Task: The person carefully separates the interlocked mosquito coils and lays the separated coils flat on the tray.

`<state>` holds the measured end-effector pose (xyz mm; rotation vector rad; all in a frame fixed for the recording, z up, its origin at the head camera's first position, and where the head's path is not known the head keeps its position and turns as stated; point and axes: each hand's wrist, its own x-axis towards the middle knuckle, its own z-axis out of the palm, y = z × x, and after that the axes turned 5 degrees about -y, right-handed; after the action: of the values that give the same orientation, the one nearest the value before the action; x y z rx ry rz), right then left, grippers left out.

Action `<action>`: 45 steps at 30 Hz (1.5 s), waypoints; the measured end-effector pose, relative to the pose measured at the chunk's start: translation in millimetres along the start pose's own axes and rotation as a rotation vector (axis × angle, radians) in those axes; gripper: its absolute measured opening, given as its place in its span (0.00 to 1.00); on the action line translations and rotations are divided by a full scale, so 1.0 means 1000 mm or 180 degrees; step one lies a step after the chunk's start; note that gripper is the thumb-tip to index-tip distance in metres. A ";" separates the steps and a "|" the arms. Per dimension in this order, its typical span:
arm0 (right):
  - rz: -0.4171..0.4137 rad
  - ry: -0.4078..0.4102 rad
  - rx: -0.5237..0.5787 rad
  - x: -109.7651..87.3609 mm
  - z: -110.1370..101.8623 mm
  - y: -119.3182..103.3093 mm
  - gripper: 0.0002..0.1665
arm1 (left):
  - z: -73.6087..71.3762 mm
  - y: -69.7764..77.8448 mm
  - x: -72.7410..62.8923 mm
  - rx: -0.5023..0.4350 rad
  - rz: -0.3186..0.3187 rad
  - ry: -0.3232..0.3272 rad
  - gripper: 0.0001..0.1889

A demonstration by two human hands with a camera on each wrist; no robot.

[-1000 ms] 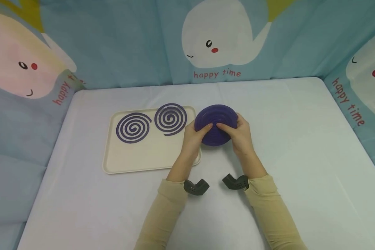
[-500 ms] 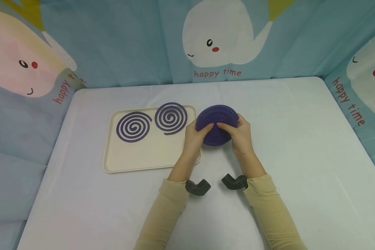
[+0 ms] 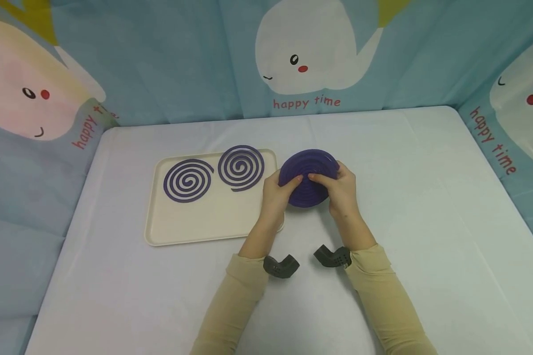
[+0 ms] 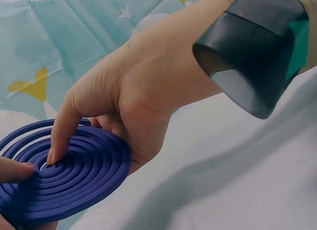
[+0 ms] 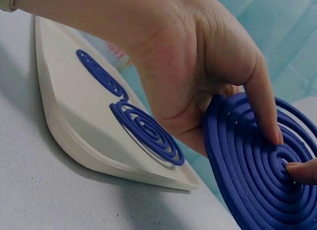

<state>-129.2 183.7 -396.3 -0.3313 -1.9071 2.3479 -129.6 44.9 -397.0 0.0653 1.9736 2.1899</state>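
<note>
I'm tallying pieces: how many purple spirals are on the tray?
2: one purple spiral toward the far left of the tray, another spiral to its right, overlapping the far rim in the head view. The left hand hides a little of the tray's right edge.

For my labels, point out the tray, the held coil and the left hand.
Tray (image 3: 206,219), head view: bare floor below the spirals (image 3: 188,181).
Held coil (image 5: 260,163), right wrist view: windings left of its centre.
Left hand (image 3: 273,198), head view: near the thumb's base.

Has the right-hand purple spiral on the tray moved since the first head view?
No. The right-hand spiral keeps its place against the tray, overlapping the far rim as before; the slight shift in the picture carries both alike.
</note>
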 end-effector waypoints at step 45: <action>0.0056 0.0023 -0.0204 -0.004 0.001 -0.007 0.30 | -0.008 0.008 -0.001 -0.0489 -0.0069 -0.0331 0.20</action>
<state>-126.0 183.4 -388.7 -0.3630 -1.9876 2.2969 -131.0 36.1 -389.4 0.1322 1.7386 2.2675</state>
